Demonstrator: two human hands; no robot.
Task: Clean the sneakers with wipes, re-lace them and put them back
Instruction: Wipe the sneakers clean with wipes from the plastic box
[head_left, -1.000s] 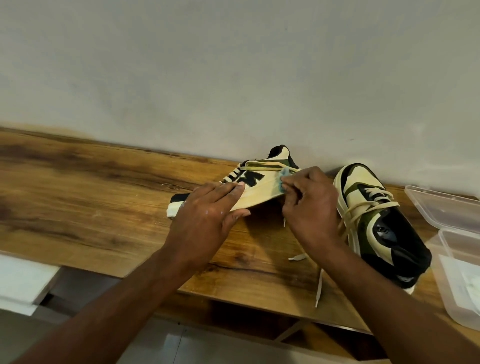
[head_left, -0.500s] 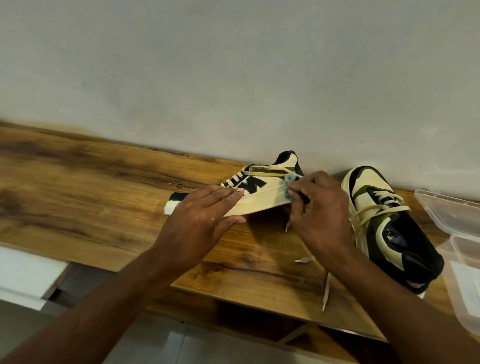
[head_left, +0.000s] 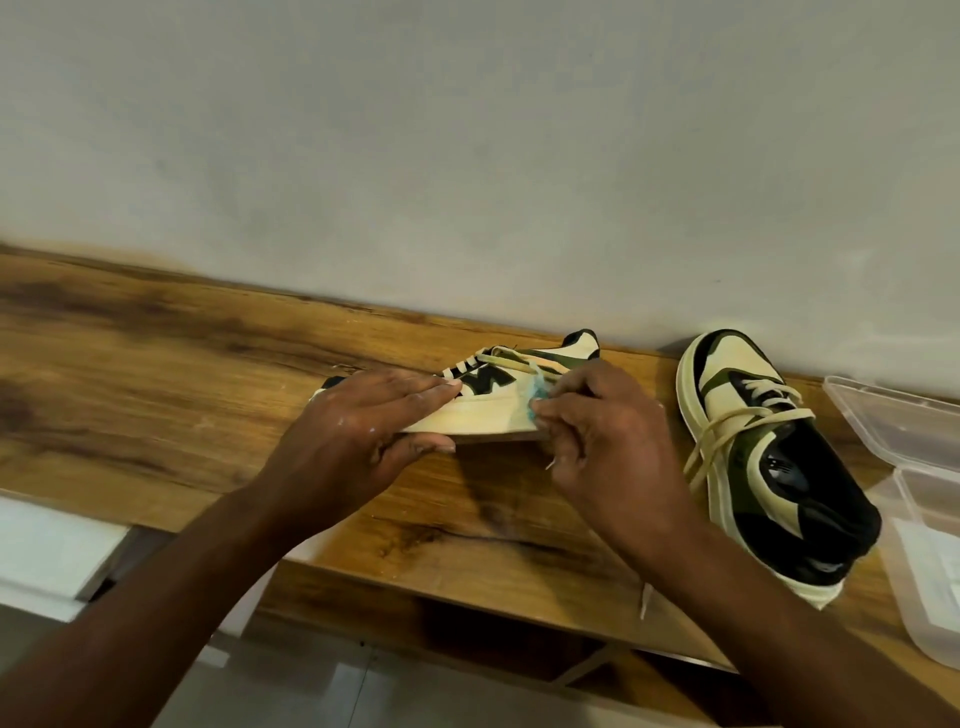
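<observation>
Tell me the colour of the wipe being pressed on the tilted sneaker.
Pale blue-green, the wipe pinched by the right hand, in the head view.

Bench (head_left: 156, 395): wood grain, dark stains toward 9 o'clock, front edge running from 8 to 4 o'clock. Wall (head_left: 467, 156): plain, pale grey, meets the bench's far edge. White slab (head_left: 47, 551) at 8 o'clock, below bench level. Pale floor (head_left: 311, 691) at 6 o'clock, under the bench. A light diagonal brace (head_left: 582, 667) shows beneath the bench front.
</observation>
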